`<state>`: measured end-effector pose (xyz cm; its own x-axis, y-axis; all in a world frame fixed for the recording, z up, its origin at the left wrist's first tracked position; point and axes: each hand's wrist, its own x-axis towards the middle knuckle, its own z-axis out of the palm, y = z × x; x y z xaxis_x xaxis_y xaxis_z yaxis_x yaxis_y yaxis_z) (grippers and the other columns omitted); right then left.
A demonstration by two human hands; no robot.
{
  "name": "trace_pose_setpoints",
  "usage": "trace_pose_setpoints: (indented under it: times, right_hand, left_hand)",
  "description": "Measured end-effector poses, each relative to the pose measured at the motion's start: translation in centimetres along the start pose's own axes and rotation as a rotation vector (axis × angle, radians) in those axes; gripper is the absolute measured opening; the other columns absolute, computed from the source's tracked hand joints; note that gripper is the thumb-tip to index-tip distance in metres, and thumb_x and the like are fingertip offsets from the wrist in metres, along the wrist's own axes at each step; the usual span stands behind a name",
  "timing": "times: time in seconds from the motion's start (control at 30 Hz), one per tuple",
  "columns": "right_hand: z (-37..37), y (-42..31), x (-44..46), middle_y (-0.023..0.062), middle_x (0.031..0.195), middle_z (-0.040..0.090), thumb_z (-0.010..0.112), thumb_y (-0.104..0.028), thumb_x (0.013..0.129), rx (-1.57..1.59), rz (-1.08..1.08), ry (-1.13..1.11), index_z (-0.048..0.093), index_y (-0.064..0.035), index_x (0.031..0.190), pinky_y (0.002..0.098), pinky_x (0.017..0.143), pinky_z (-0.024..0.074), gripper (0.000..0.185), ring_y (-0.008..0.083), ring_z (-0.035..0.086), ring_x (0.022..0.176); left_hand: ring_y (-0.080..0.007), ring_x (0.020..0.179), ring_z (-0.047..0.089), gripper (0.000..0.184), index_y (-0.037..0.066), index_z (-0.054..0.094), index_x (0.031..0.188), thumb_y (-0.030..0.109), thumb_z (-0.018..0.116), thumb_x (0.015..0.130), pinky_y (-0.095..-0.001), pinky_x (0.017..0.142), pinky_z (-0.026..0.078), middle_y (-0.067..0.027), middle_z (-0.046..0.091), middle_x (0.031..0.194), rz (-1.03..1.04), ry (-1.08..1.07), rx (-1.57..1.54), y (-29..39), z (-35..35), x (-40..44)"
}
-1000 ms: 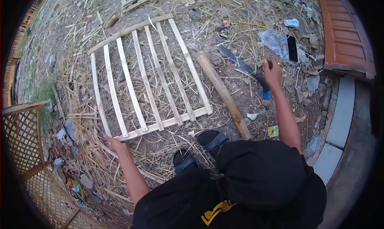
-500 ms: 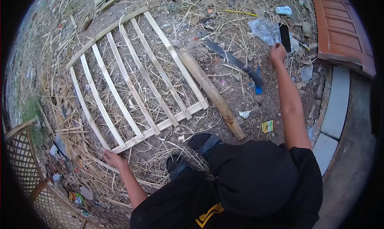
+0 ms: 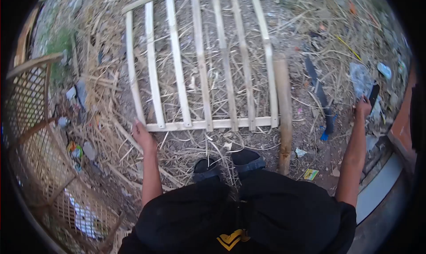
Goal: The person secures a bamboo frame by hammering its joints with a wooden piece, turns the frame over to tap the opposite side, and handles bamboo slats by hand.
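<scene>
A slatted bamboo frame [image 3: 202, 59] lies on the ground in front of my feet, with several pale slats running between two crosspieces. My left hand [image 3: 145, 138] is closed on its near left corner, where the outermost slat meets the near crosspiece. Out to the right, my right hand [image 3: 363, 107] pinches the near edge of a clear plastic bag [image 3: 361, 78]; what the bag holds is too small to make out. A flat black object [image 3: 374, 93] lies right beside that hand. Between hand and frame lie a long dark-bladed machete [image 3: 318, 87] and a round wooden pole [image 3: 284, 116].
A lattice bamboo panel [image 3: 33, 107] stands at the left. Bamboo shavings and litter cover the ground, including a yellow packet [image 3: 310, 174] and a white crumpled scrap [image 3: 300, 152]. At the right edge are a reddish-brown panel [image 3: 403, 125] and a pale concrete ledge [image 3: 380, 188].
My view has turned, so the frame now appears more upright and higher up. Both hands keep their places, the left at the frame's corner and the right at the plastic bag.
</scene>
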<state>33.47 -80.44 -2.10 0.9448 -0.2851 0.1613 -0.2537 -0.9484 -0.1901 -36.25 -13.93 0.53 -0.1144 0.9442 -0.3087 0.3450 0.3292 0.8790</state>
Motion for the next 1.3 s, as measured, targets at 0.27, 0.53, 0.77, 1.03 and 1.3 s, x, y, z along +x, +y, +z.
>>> trace_pose_setpoints:
  times: [0.27, 0.53, 0.77, 1.03, 1.3]
  right_hand:
    - [-1.9, -1.9, -0.5, 0.0102, 0.101, 0.072, 0.073, -0.032, 0.095, 0.489, 0.252, -0.080, 0.070, -0.0139, 0.124, 0.0361, 0.078, 0.0558, 0.034, 0.0243, 0.066, 0.092]
    - [-3.4, 0.1, 1.6, 0.0090, 0.099, 0.077, 0.074, -0.054, 0.087, -0.093, 0.175, 0.082, 0.080, -0.0191, 0.109, 0.0456, 0.087, 0.0548, 0.041, 0.0272, 0.071, 0.092]
    - [-7.0, -4.4, -2.5, 0.0120, 0.110, 0.077, 0.071, -0.046, 0.094, 0.238, -0.238, 0.190, 0.078, -0.0133, 0.115, 0.0364, 0.091, 0.0536, 0.039, 0.0240, 0.072, 0.098]
    - [-17.2, -28.8, -35.6, 0.0113, 0.095, 0.074, 0.072, -0.003, 0.092, 0.497, -1.236, -0.600, 0.072, -0.0011, 0.105, 0.0298, 0.067, 0.0541, 0.013, 0.0181, 0.070, 0.078]
    - [-19.9, -32.5, -48.8, 0.0134, 0.091, 0.073, 0.073, 0.002, 0.088, 0.694, -1.319, -1.038, 0.073, 0.0002, 0.100, 0.0307, 0.067, 0.0558, 0.012, 0.0227, 0.072, 0.076]
  left_hand:
    - [-0.0138, 0.086, 0.064, 0.035, 0.004, 0.062, 0.122, 0.035, 0.058, 0.105, -0.0310, 0.060, 0.059, -0.0041, 0.064, 0.102, -0.198, -0.145, 0.017, 2.6, -1.0, 0.1]
    - [-0.0176, 0.083, 0.068, 0.040, -0.004, 0.066, 0.121, 0.032, 0.064, 0.102, -0.0325, 0.061, 0.066, -0.0089, 0.065, 0.101, -0.225, -0.284, 0.031, 5.5, -2.7, 0.9]
    - [-0.0248, 0.085, 0.072, 0.045, -0.003, 0.068, 0.120, 0.037, 0.067, 0.098, -0.0337, 0.061, 0.061, -0.0141, 0.068, 0.094, -0.222, -0.335, 0.159, 5.8, -3.4, 1.1]
    - [-0.0377, 0.107, 0.068, 0.035, 0.005, 0.071, 0.115, 0.028, 0.075, 0.089, -0.0441, 0.093, 0.054, -0.0175, 0.061, 0.133, 0.626, -0.231, 0.644, 12.0, 2.2, -10.2]
    - [-0.0234, 0.078, 0.075, 0.023, -0.001, 0.073, 0.102, 0.010, 0.080, 0.084, -0.0347, 0.075, 0.058, -0.0143, 0.074, 0.082, 0.416, -1.071, 0.077, 12.1, 4.7, -16.0]
